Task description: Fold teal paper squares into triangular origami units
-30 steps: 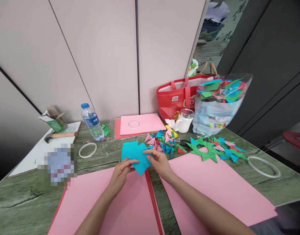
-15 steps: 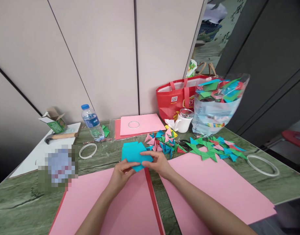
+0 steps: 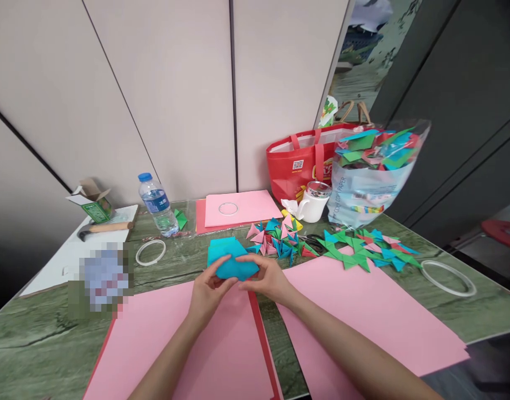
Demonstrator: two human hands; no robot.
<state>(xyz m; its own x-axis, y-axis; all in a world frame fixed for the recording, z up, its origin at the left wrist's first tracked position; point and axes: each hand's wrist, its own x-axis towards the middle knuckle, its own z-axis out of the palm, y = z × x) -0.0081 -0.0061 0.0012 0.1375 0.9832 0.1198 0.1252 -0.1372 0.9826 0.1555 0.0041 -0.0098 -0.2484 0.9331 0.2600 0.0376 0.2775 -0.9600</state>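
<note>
Between my two hands is a sheet of blue paper [image 3: 237,269], bent over so that its lower part folds up. My left hand [image 3: 208,284] pinches its left side, thumb below and index finger on top. On the right side my right hand [image 3: 266,276] grips it the same way, and the two thumbs nearly meet at its lower edge. Just behind lies a stack of blue paper squares [image 3: 216,248], partly covered by the held sheet. Under my forearms are large pink sheets, a left stack [image 3: 163,333] with red edges and a right stack [image 3: 363,316].
Folded paper pieces [image 3: 275,239] and star-shaped paper rings [image 3: 355,250] lie at the right back. Behind them stand a white mug [image 3: 314,204], a red bag [image 3: 288,172] and a filled plastic bag [image 3: 363,189]. A water bottle [image 3: 158,205] and hammer [image 3: 107,227] are on the left.
The blue paper has gone from lying flatter with a point downward to being folded upward at its lower edge. Both hands have shifted their fingers onto its sides.
</note>
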